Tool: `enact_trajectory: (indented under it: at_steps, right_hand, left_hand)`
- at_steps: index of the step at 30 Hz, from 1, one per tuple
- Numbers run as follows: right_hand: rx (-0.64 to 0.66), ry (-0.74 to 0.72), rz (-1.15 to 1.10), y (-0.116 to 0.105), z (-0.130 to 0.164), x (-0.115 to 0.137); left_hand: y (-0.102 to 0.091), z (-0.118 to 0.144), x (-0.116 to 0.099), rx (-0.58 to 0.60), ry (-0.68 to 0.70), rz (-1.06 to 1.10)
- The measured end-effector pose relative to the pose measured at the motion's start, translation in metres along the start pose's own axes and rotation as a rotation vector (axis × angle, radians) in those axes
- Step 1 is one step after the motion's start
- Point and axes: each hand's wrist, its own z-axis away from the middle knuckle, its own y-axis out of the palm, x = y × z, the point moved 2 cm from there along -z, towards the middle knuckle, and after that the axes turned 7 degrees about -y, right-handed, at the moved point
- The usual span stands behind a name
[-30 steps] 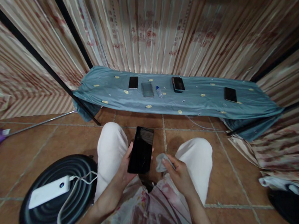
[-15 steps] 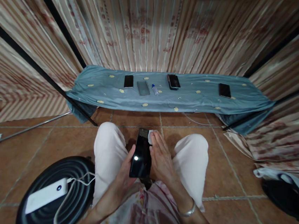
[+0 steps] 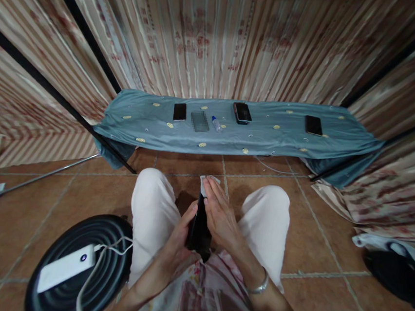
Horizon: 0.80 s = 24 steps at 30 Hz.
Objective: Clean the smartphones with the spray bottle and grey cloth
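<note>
Between my knees, my left hand point(image 3: 181, 233) is closed round the side of a black smartphone point(image 3: 198, 233), thumb along its edge. The phone is tilted, so its glossy face shows only as a narrow strip. My right hand point(image 3: 221, 218) presses a small white wipe point(image 3: 202, 186) against the phone's far end, fingers close together. Its palm covers much of the phone's right side. A silver bracelet point(image 3: 261, 283) circles the right wrist.
A low bench with a blue cloth point(image 3: 158, 136) bears several dark phones, among them a stacked one point(image 3: 242, 113), and a small blue-capped bottle point(image 3: 217, 124). A white power bank point(image 3: 66, 269) with a cable lies on a black round stool point(image 3: 41, 301). Black poles point(image 3: 69, 105) flank the bench.
The phone has turned from lying face up to a steeper tilt. My right hand and the wipe have shifted slightly left, over the phone's far end.
</note>
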Motion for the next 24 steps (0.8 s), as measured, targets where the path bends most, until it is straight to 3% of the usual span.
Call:
enact_trajectory:
  at_steps: [7, 19, 24]
  right_hand:
    - [0.001, -0.066, 0.062, -0.001, 0.001, 0.004]
    - [0.030, -0.080, 0.047, 0.011, 0.023, 0.023]
    - [0.126, -0.067, 0.045, 0.009, 0.027, 0.029]
  left_hand:
    - [-0.003, -0.003, -0.006, -0.001, 0.075, -0.085]
    - [-0.013, -0.013, 0.002, -0.058, 0.107, 0.051]
    - [-0.022, -0.022, 0.001, -0.044, 0.119, -0.027]
